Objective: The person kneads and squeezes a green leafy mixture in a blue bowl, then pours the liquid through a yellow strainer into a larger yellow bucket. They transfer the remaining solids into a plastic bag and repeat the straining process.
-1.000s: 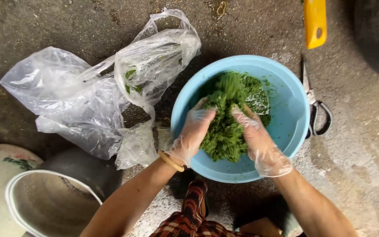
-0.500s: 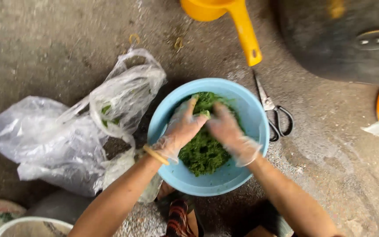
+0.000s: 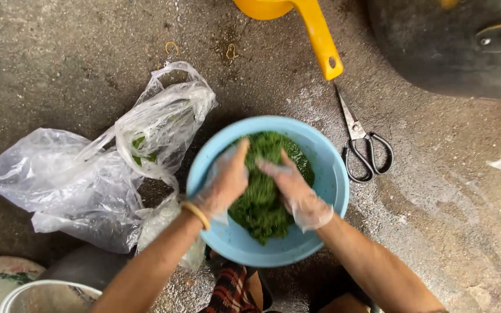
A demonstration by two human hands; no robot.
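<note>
Both gloved hands pressed into chopped greens, blue bowl on the floor.
Your left hand and right hand cup the chopped greens from either side, fingers curled around them, so the heap stays inside the blue bowl.

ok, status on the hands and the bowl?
Left hand and right hand, both in clear gloves, pressed on the chopped greens inside the blue bowl. Scissors lie apart, right of it. Nothing in the way.

rough grey concrete floor, gritty and speckled, damp-looking patches, soft even daylight, no hard shadows
</note>
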